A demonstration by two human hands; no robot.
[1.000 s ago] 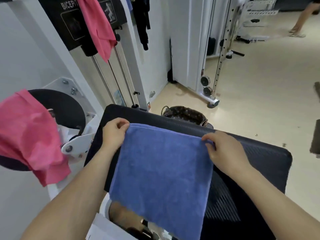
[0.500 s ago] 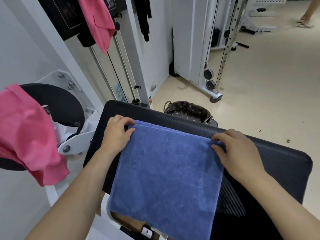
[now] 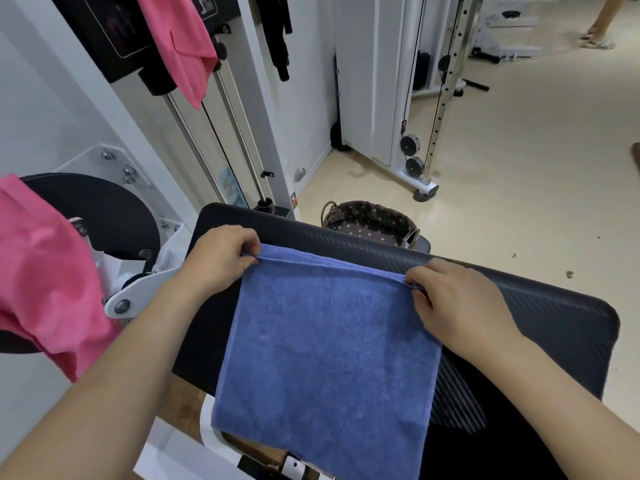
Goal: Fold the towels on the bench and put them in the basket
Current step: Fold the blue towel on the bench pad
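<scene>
My left hand [image 3: 221,265] and right hand [image 3: 457,303] pinched the half-folded blue towel [image 3: 329,358]; the basket [image 3: 367,221] stood at twelve o'clock.

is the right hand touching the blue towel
Touching. The head view shows the right hand pinching the far right corner of the towel, with the hem bunched in its grip, over the bench.

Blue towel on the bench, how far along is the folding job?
Early. The blue towel lies on the bench, seemingly doubled once; left hand and right hand pinch its far corners. Nothing shows in the basket. Left: finish folding, drop it in, then perhaps the pink towel at left and the pink one hanging above.
</scene>
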